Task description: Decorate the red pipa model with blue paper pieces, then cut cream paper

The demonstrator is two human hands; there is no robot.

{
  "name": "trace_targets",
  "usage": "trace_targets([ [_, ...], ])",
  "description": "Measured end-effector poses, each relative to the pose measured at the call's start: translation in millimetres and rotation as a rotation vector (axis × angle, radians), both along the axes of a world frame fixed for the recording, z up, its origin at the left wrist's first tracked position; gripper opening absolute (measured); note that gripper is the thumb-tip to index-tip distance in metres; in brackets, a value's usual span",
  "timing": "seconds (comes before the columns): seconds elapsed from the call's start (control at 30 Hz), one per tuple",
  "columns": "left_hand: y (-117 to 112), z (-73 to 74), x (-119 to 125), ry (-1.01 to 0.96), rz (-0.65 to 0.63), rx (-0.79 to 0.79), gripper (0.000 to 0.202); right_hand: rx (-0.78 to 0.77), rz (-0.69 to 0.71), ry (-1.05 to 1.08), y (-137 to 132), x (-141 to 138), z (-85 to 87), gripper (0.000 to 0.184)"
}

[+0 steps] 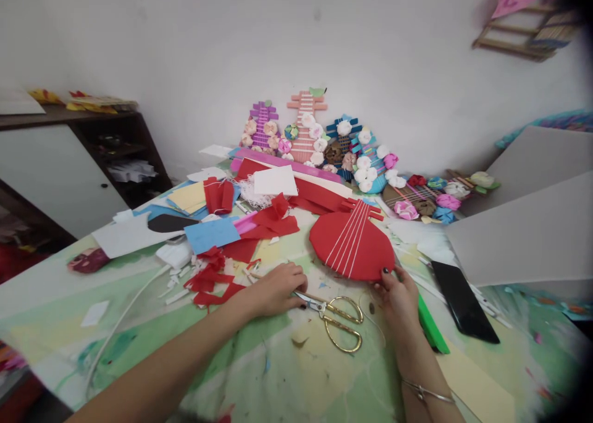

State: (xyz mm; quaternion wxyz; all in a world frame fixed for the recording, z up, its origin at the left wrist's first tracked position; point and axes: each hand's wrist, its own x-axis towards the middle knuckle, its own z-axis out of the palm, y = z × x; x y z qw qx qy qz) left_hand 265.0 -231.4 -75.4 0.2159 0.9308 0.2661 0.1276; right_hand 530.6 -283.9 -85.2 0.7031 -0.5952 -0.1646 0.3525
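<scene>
A red pipa-shaped craft piece (361,244) with white strings lies tilted on the table, its neck and pegs pointing away from me. My right hand (399,296) pinches its lower right edge, with the thumb on top and the other fingers mostly hidden. Left of it, my left hand (280,290) is closed around the blade end of gold-handled scissors (343,318). The scissors' handles point right and their tips are hidden by the fingers. Red paper scraps (213,281) are beside my left hand.
A black phone (464,301) and a green strip (430,327) are on the right. Colored paper, a blue card (213,234), and a white cable (125,312) spread left. Finished flower-decorated crafts (306,129) lean against the wall. A grey panel (523,219) stands at right.
</scene>
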Motion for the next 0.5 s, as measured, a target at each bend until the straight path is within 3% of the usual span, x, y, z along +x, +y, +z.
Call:
trace_targets([
  [0.17,4.5,3.5,-3.5,0.019,0.018,0.016,0.008,-0.046,0.027,-0.085,0.4,4.0,0.3,0.053],
  [0.23,6.3,3.2,-7.6,0.007,0.033,0.056,0.008,-0.146,0.011,-0.270,-1.9,4.1,7.5,0.056],
  [0.33,14.9,3.5,-18.6,-0.001,0.069,0.129,0.008,-0.244,-0.096,-0.659,-15.0,-6.0,32.2,0.056],
  [0.4,27.4,4.8,-28.1,0.000,0.157,0.186,0.009,-0.180,-0.092,-0.835,-33.4,-19.7,54.6,0.047],
  [0.5,55.8,9.0,-41.9,0.000,0.352,0.291,0.014,0.098,0.134,-0.902,-73.7,-40.6,83.9,0.035],
])
